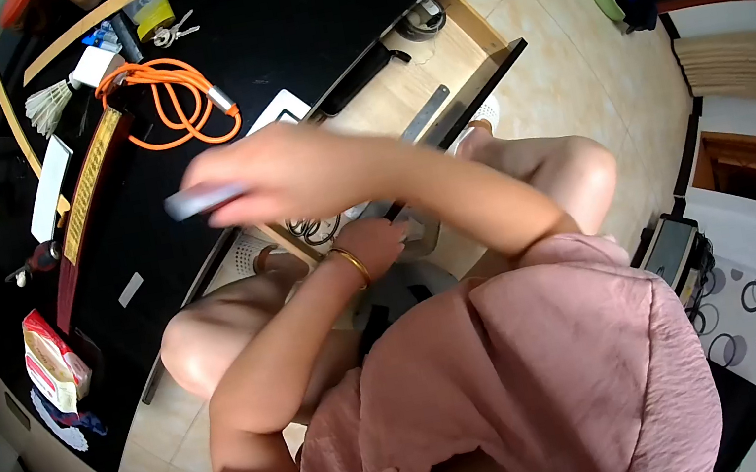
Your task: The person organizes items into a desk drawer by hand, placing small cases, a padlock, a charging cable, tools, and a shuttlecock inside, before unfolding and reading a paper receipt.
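hands crossed over an open desk drawer

the right hand [287, 171], blurred, grasps a small pale flat object [197, 201] above the black desk [286, 41], near the orange cable [170, 101]. the left hand [374, 242], gold bangle [350, 263] on its wrist, reaches into the drawer [430, 67] beside some scissors [312, 230]; i cannot tell whether it is clenched.

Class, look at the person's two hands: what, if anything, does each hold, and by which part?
The right hand holds a blurred, pale flat object by one end. The left hand reaches into the drawer; whether it grips anything cannot be told.
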Tool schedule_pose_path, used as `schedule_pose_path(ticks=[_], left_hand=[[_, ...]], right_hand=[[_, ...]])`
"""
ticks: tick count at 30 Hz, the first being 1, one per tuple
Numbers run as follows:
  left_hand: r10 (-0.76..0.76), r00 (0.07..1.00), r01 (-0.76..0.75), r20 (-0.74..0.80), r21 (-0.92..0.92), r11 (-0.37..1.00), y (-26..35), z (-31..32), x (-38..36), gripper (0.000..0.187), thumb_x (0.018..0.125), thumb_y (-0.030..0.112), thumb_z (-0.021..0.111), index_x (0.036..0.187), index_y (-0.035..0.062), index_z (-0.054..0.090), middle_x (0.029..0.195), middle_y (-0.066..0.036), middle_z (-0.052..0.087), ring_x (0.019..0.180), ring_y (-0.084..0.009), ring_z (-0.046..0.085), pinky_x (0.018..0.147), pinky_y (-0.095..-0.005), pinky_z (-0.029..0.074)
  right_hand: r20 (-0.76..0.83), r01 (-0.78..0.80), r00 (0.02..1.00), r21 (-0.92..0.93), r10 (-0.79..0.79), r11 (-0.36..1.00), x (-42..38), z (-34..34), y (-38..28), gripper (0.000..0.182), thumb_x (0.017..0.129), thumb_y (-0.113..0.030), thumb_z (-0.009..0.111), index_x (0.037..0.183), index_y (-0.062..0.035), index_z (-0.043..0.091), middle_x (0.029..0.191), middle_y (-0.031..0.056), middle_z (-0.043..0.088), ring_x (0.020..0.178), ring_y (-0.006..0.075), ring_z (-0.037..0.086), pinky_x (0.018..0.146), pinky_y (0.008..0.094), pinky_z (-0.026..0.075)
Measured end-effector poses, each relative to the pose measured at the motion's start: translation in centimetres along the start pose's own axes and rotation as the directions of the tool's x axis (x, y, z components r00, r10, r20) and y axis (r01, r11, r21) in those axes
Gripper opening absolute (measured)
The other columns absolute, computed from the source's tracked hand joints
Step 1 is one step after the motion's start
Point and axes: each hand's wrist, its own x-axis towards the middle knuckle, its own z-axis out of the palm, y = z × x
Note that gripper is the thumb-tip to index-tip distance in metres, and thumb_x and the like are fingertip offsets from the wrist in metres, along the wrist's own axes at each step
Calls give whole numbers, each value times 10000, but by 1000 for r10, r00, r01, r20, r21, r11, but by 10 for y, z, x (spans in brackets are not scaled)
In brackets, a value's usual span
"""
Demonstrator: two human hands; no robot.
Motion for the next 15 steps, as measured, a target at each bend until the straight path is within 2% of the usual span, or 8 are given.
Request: schedule_pose_path(ticks=[1, 2, 3, 4, 6, 9, 11, 15], left_hand=[[-63, 989, 65, 132, -9, 998, 4, -4, 3, 273, 820, 278, 590, 1012, 84, 584, 967, -142, 622, 952, -302, 579, 836, -423, 453], [-123, 957, 129, 264, -7, 992, 7, -6, 5, 213, 828, 256, 581, 951, 82, 580, 911, -121, 632, 900, -306, 592, 789, -420, 475], [-137, 952, 146, 275, -15, 989, 3, -6, -7, 213, 828, 256, 581, 951, 82, 580, 911, -121, 632, 900, -306, 592, 789, -420, 475], [-132, 958, 134, 253, 9, 991, 1, -4, -6, 196, 831, 249, 578, 934, 83, 577, 894, -114, 633, 888, -304, 594, 780, -417, 477], [-115, 965, 112, 234, 25, 993, 4, -2, -3, 180, 833, 242, 575, 917, 84, 575, 877, -108, 634, 875, -301, 597, 772, -415, 480], [-141, 957, 137, 254, 36, 990, 4, -5, 2, 182, 833, 240, 576, 926, 83, 570, 875, -109, 634, 874, -298, 597, 777, -412, 477], [-118, 965, 117, 233, 17, 993, 1, -5, -1, 188, 836, 242, 575, 938, 85, 563, 874, -110, 634, 871, -300, 598, 770, -416, 479], [-120, 965, 120, 235, 14, 993, -1, -4, -2, 190, 835, 236, 575, 949, 86, 558, 881, -110, 636, 879, -301, 598, 764, -419, 483]], right_hand=[[57, -111, 993, 148, 104, 983, -45, -41, 6, 253, 834, -142, 633, 1074, -99, 566, 884, 75, 619, 820, 197, 606, 724, 297, 472], [61, -200, 979, 174, 192, 964, -67, -53, 18, 234, 833, -120, 628, 1059, -93, 576, 899, 70, 614, 841, 186, 589, 740, 288, 457], [131, -352, 932, 103, 338, 930, -78, -59, 29, 219, 839, -120, 617, 1050, -86, 573, 911, 67, 612, 861, 176, 577, 755, 294, 450], [146, -418, 896, -41, 419, 907, -92, -67, 47, 193, 845, -116, 599, 1031, -75, 569, 897, 66, 610, 839, 173, 571, 745, 299, 449], [166, -528, 814, -187, 557, 828, -121, -62, 106, 183, 832, -98, 584, 1011, -71, 563, 825, 65, 602, 764, 182, 556, 702, 297, 443], [82, -642, 681, -411, 728, 647, -138, -26, 172, 230, 787, -133, 599, 1016, -134, 592, 927, 112, 632, 886, 301, 592, 771, 383, 461], [13, -536, 786, -484, 618, 692, -153, 6, 221, 245, 746, -106, 589, 989, -136, 614, 950, 102, 634, 952, 293, 575, 806, 382, 465], [44, -493, 759, -614, 650, 617, -151, 19, 229, 313, 728, -104, 619, 1039, -136, 611, 998, 87, 618, 1018, 297, 545, 873, 379, 445]])
